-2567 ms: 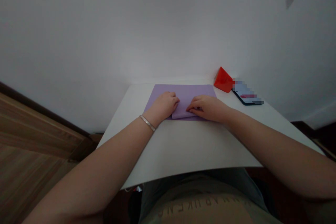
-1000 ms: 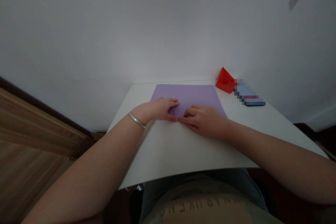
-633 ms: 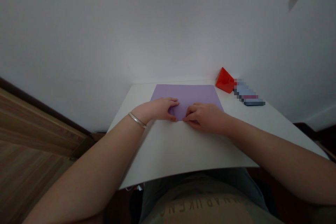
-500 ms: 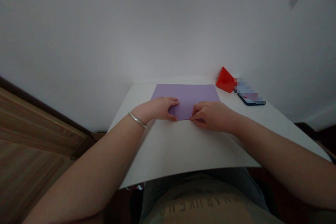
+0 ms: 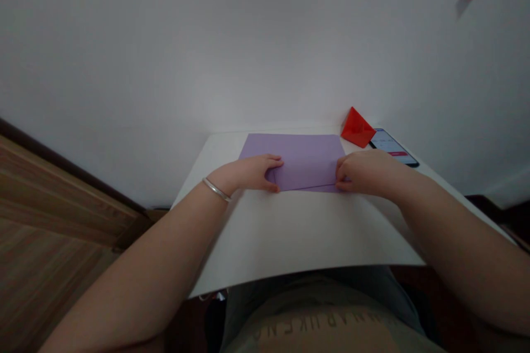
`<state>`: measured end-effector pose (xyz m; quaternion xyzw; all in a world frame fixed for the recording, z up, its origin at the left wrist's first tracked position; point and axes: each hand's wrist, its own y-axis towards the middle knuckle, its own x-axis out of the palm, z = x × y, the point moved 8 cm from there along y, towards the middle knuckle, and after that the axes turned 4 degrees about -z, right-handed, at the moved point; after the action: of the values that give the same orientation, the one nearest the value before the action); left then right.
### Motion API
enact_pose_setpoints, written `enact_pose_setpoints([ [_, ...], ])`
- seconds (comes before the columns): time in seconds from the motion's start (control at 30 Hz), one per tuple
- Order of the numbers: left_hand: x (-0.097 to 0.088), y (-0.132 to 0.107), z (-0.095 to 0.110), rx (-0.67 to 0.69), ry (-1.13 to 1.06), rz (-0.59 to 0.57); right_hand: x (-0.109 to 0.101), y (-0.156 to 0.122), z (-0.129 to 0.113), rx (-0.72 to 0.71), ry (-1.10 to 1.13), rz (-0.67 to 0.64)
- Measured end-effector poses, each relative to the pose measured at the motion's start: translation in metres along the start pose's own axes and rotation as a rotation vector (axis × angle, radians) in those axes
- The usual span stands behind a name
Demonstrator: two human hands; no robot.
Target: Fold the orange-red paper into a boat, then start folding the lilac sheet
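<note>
A sheet of purple paper (image 5: 306,157) lies folded on the white table (image 5: 298,237), its long near edge towards me. Along that edge a lower layer shows as a thin wedge under the upper one, widening to the right. On the paper's left part rests my left hand (image 5: 257,171), fingers stretched out and thumb apart at the near edge, pressing it down. At the near right corner my right hand (image 5: 366,171) has its fingers closed in a pinch on the paper; the fingertips partly hide that corner.
A red folded-paper shape (image 5: 358,129) stands at the back right of the table. Beside it lies a phone (image 5: 395,149) with a lit screen. The wall (image 5: 265,44) rises behind the table, and a wooden panel (image 5: 62,242) is at the left.
My right hand has moved right along the near edge, from the middle to the right corner. The lower layer has come into view there. My left hand stays in place.
</note>
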<state>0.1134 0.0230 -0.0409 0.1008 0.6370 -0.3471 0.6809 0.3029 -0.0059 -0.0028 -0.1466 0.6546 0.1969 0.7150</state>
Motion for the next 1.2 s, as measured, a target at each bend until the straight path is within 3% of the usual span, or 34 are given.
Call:
enact_pose_setpoints([
  [0.1, -0.001, -0.001, 0.003, -0.007, -0.002, 0.005, 0.014, 0.001, 0.006, 0.02, -0.034, -0.14],
  [0.27, -0.007, -0.004, 0.013, -0.061, 0.042, 0.102, 0.009, 0.006, 0.011, 0.042, -0.042, -0.094],
  [0.47, -0.014, -0.008, 0.026, -0.081, 0.189, 0.251, -0.006, 0.007, -0.022, -0.214, 0.023, 0.03],
  [0.6, -0.016, -0.011, 0.031, -0.106, 0.232, 0.299, 0.0, 0.008, -0.048, -0.378, 0.1, 0.005],
  [0.87, -0.022, -0.015, 0.048, 0.019, 0.386, 0.392, 0.001, 0.012, -0.059, -0.363, -0.016, 0.086],
  [1.07, -0.017, -0.016, 0.076, 0.215, 0.527, 0.422, -0.004, 0.02, -0.049, -0.271, 0.088, 0.129],
  [1.2, -0.019, -0.019, 0.078, 0.214, 0.537, 0.493, -0.01, 0.02, -0.047, -0.25, 0.13, 0.199],
])
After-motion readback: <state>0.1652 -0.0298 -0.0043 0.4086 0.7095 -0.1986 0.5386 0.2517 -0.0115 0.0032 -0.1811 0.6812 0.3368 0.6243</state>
